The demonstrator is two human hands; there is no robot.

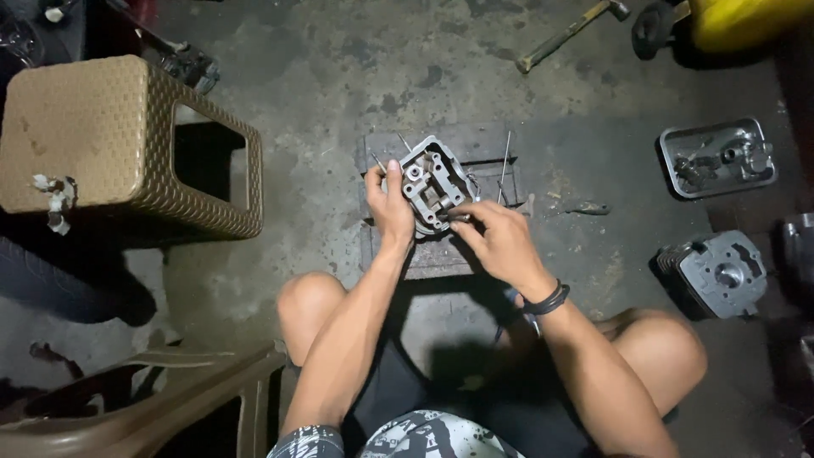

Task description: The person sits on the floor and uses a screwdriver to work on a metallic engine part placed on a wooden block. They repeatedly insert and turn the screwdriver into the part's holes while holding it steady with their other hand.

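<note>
From the head camera, looking down, the person sat low over a stained concrete floor [339, 76], knees apart. The left hand [392, 203] was wrapped round the near left side of a grey metal cylinder head [432, 182], its grip pressed together on the casting and holding it tilted above a dark wooden block [441, 254] that lay on the floor between the knees. The right hand [500, 242], with a dark band at the wrist, came in from the right; its thumb and fingers were pinched on a small dark tool [456, 218] whose tip touched the lower right edge of the cylinder head. What sort of tool it was could not be told. Thin metal rods [505, 165] stood or leaned just beside the head on the block's far edge. To the left, well apart, stood a tan woven plastic stool [110, 144], and a brown plastic chair [170, 399] showed at the lower left corner. On the floor to the right lay a grey engine cover [719, 157] and, nearer, a finned cylinder block [716, 273]. A hammer [572, 32] lay near the top edge, beside a yellow container [746, 21].
</note>
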